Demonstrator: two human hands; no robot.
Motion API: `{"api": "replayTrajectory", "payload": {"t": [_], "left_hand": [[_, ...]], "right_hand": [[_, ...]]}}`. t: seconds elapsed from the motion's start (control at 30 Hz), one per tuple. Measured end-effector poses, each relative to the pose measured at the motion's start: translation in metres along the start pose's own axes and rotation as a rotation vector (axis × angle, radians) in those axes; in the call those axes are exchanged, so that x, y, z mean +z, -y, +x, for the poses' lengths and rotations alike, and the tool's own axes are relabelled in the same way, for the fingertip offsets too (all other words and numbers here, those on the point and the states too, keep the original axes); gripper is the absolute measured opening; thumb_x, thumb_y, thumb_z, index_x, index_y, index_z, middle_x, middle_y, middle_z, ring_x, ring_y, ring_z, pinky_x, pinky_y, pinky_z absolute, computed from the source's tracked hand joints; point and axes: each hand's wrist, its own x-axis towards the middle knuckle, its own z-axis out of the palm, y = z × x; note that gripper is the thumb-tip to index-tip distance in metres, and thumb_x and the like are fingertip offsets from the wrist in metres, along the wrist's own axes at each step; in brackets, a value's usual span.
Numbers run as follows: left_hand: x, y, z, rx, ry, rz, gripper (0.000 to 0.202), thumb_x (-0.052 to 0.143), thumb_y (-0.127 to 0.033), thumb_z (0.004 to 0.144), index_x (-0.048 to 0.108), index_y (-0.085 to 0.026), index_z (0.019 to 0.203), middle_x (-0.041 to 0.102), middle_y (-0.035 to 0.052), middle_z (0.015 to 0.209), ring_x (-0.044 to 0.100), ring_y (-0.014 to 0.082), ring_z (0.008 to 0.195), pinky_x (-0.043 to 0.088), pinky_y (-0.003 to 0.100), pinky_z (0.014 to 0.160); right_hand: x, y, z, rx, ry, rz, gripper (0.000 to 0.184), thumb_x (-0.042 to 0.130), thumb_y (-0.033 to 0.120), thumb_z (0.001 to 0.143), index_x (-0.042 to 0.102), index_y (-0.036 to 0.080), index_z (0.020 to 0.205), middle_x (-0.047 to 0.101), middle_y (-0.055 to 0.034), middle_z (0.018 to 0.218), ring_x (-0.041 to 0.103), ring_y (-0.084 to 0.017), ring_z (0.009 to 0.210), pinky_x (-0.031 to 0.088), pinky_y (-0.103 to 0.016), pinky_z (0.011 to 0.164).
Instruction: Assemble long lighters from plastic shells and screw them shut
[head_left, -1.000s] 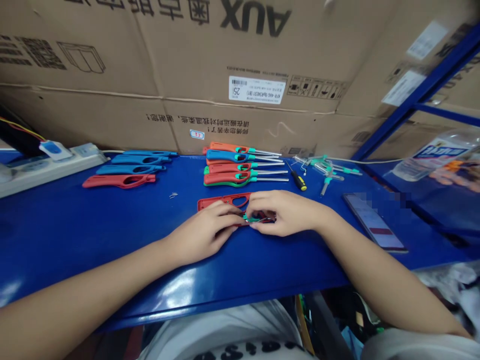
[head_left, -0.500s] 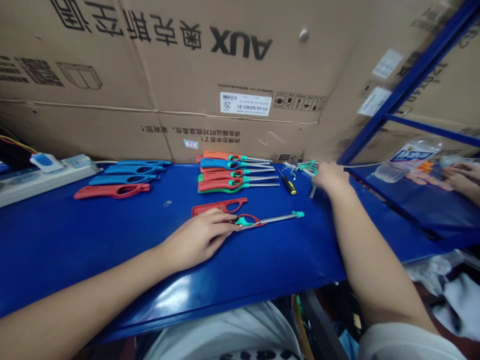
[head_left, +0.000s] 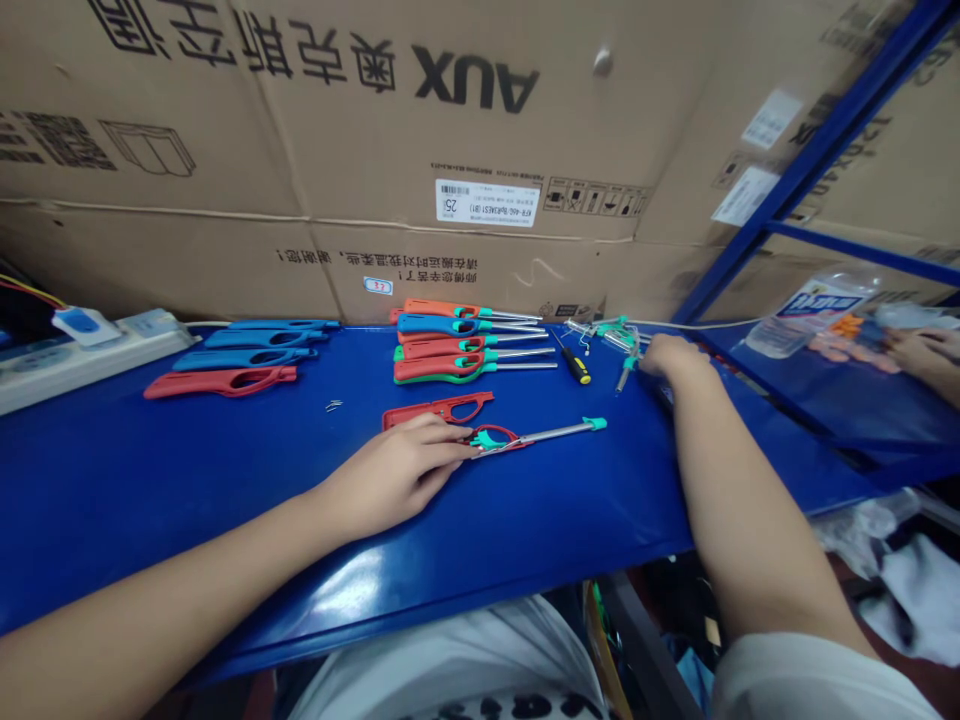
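My left hand lies flat on the blue table, fingertips pressing on a red lighter shell half fitted with a teal trigger and a metal tube that points right. My right hand is stretched out to the far right, fingers curled at a small pile of teal-and-metal lighter inner parts. Whether it grips one I cannot make out. A black and yellow screwdriver lies between the pile and a stack of assembled red, blue and green lighters.
Blue and red empty shell halves lie at the back left beside a white power strip. Large cardboard boxes wall off the back. A blue rack post rises at right; another person's hand works beyond it.
My right hand left the red shell and reached right to the pile of inner parts, uncovering the metal tube. My left hand stayed on the shell. The view shifted right.
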Motion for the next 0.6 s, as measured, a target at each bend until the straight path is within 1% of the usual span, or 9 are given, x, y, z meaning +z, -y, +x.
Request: {"api": "replayTrajectory", "payload": {"t": [0.1, 0.13, 0.23, 0.3, 0.4, 0.43, 0.47, 0.53, 0.6], "left_hand": [[0.0, 0.001, 0.0, 0.003, -0.002, 0.001, 0.034, 0.051, -0.018, 0.099, 0.07, -0.027, 0.126, 0.07, 0.0074, 0.129, 0.064, 0.0242, 0.118, 0.055, 0.044, 0.1], [0.0, 0.001, 0.0, 0.002, -0.003, 0.0, 0.033, 0.051, -0.018, 0.099, 0.07, -0.027, 0.125, 0.07, 0.0073, 0.129, 0.064, 0.0241, 0.118, 0.055, 0.044, 0.1], [0.001, -0.001, 0.001, -0.005, -0.012, -0.011, 0.032, 0.051, -0.018, 0.099, 0.07, -0.026, 0.123, 0.071, 0.0074, 0.128, 0.064, 0.0242, 0.119, 0.055, 0.045, 0.101], [0.001, -0.005, 0.002, -0.019, -0.05, -0.035, 0.031, 0.052, -0.019, 0.099, 0.071, -0.023, 0.122, 0.07, 0.0085, 0.127, 0.064, 0.0245, 0.119, 0.054, 0.045, 0.102], [-0.002, -0.017, 0.006, -0.088, -0.167, -0.122, 0.03, 0.055, -0.023, 0.097, 0.07, -0.021, 0.123, 0.071, 0.0098, 0.126, 0.064, 0.025, 0.12, 0.053, 0.046, 0.104], [-0.003, -0.021, 0.007, -0.131, -0.213, -0.165, 0.031, 0.057, -0.026, 0.096, 0.069, -0.02, 0.124, 0.071, 0.0098, 0.126, 0.064, 0.0252, 0.12, 0.053, 0.047, 0.105], [-0.004, -0.024, 0.008, -0.183, -0.256, -0.213, 0.032, 0.059, -0.029, 0.096, 0.068, -0.02, 0.125, 0.071, 0.0099, 0.127, 0.064, 0.0256, 0.12, 0.052, 0.047, 0.106], [-0.006, -0.029, 0.01, -0.308, -0.295, -0.334, 0.037, 0.061, -0.035, 0.095, 0.067, -0.019, 0.127, 0.07, 0.0104, 0.13, 0.065, 0.0262, 0.121, 0.052, 0.048, 0.107], [-0.006, -0.03, 0.012, -0.419, -0.291, -0.508, 0.044, 0.061, -0.04, 0.095, 0.062, -0.017, 0.133, 0.068, 0.0116, 0.133, 0.067, 0.0261, 0.119, 0.056, 0.047, 0.103]], "right_hand": [[-0.008, 0.002, -0.001, 0.155, 0.054, -0.072, 0.024, 0.066, 0.007, 0.072, 0.07, 0.009, 0.096, 0.066, -0.0289, 0.11, 0.061, -0.048, 0.116, 0.049, -0.06, 0.089], [-0.011, 0.002, -0.003, 0.183, 0.062, -0.084, 0.025, 0.066, 0.007, 0.073, 0.07, 0.01, 0.097, 0.066, -0.0278, 0.113, 0.061, -0.047, 0.116, 0.049, -0.058, 0.089], [-0.024, 0.004, -0.008, 0.209, 0.062, -0.088, 0.023, 0.064, 0.01, 0.076, 0.07, 0.014, 0.098, 0.066, -0.0247, 0.115, 0.062, -0.044, 0.116, 0.051, -0.054, 0.089], [-0.032, 0.009, -0.015, 0.165, 0.057, -0.062, 0.017, 0.063, 0.012, 0.079, 0.068, 0.015, 0.095, 0.068, -0.0206, 0.111, 0.065, -0.038, 0.111, 0.052, -0.047, 0.088], [-0.035, 0.034, -0.033, -0.015, 0.028, 0.053, 0.009, 0.065, 0.025, 0.086, 0.064, 0.019, 0.093, 0.069, -0.0127, 0.106, 0.067, -0.026, 0.1, 0.052, -0.034, 0.084], [-0.032, 0.047, -0.043, -0.143, -0.005, 0.182, 0.011, 0.066, 0.028, 0.086, 0.062, 0.019, 0.093, 0.069, -0.0123, 0.103, 0.066, -0.024, 0.094, 0.052, -0.034, 0.081], [-0.028, 0.061, -0.055, -0.303, 0.01, 0.326, 0.014, 0.067, 0.031, 0.086, 0.06, 0.02, 0.094, 0.068, -0.0103, 0.098, 0.065, -0.022, 0.088, 0.051, -0.032, 0.078], [-0.015, 0.09, -0.083, -0.59, 0.143, 0.567, 0.017, 0.065, 0.035, 0.087, 0.057, 0.022, 0.093, 0.064, -0.0048, 0.086, 0.061, -0.018, 0.078, 0.049, -0.03, 0.072], [0.002, 0.115, -0.115, -0.79, 0.232, 0.708, 0.019, 0.065, 0.035, 0.087, 0.054, 0.022, 0.091, 0.058, -0.0009, 0.08, 0.056, -0.016, 0.071, 0.048, -0.029, 0.069]]}}
